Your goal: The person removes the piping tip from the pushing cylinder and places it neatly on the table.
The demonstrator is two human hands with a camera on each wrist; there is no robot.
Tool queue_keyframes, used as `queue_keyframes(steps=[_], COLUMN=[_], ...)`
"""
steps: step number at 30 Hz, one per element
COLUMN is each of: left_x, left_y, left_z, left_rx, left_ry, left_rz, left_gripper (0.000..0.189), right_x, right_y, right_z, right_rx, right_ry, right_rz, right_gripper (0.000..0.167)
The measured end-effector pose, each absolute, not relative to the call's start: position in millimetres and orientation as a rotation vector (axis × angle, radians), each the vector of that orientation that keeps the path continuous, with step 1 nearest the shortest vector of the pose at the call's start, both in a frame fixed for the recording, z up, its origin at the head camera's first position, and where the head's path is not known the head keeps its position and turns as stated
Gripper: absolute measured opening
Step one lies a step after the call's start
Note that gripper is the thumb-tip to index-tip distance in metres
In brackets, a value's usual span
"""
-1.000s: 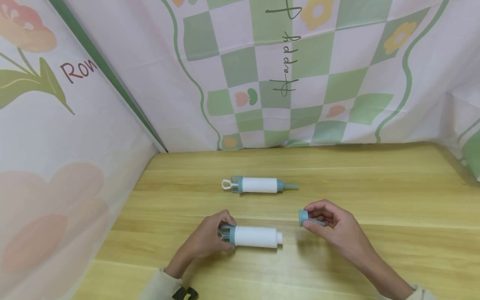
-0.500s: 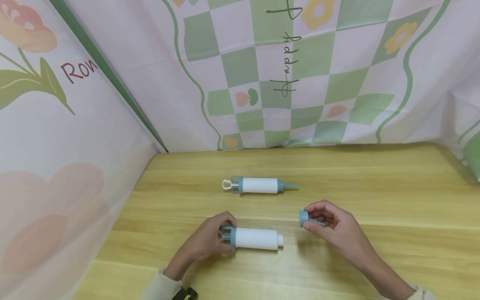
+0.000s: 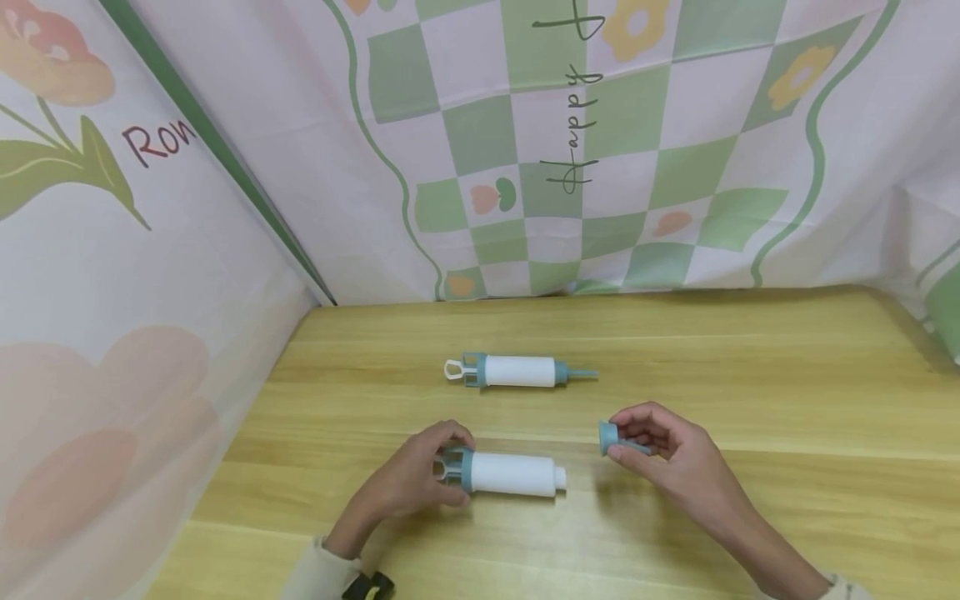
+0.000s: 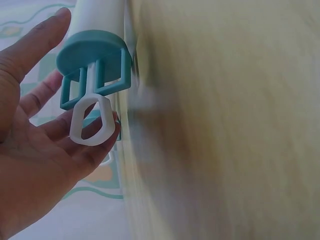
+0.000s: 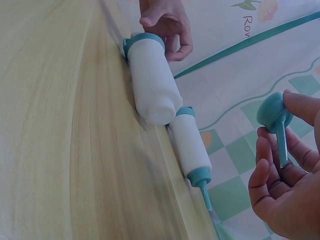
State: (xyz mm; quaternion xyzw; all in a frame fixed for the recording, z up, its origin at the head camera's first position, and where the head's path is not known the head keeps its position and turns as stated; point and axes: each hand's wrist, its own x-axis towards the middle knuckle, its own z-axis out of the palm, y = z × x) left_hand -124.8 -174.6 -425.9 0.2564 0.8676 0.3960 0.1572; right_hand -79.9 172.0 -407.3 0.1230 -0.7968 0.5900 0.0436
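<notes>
A large white syringe barrel lies on its side, its short white tip bare and a teal collar with side loops at the other end. Its white ring-shaped plunger handle sticks out toward the palm of my left hand. The thumb and fingers of that hand are spread loosely on either side of the collar. To the right of the barrel, my right hand pinches a teal nozzle by its wide base between thumb and fingers. The thin spout points back toward the palm.
A second, assembled syringe with a teal nozzle lies farther back, parallel to the first. Everything rests on a wooden table. Patterned cloth hangs along the back edge, and another cloth hangs at the left.
The white barrel has shifted very slightly toward me and back again. My right hand, with the nozzle, has stayed almost still.
</notes>
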Motion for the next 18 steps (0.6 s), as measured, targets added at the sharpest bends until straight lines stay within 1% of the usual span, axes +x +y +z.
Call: queue_keyframes(steps=[18], left_x=[-125.6], left_y=[-169.0], left_z=[-416.1], left_rx=[0.751], left_ry=[2.519], left_rz=[1.170], left_gripper=[0.057], right_x=[-79.1], right_y=[173.2], right_z=[-408.8], right_rx=[0.367], right_ry=[-2.427], right_rz=[1.814], right_gripper=[0.026])
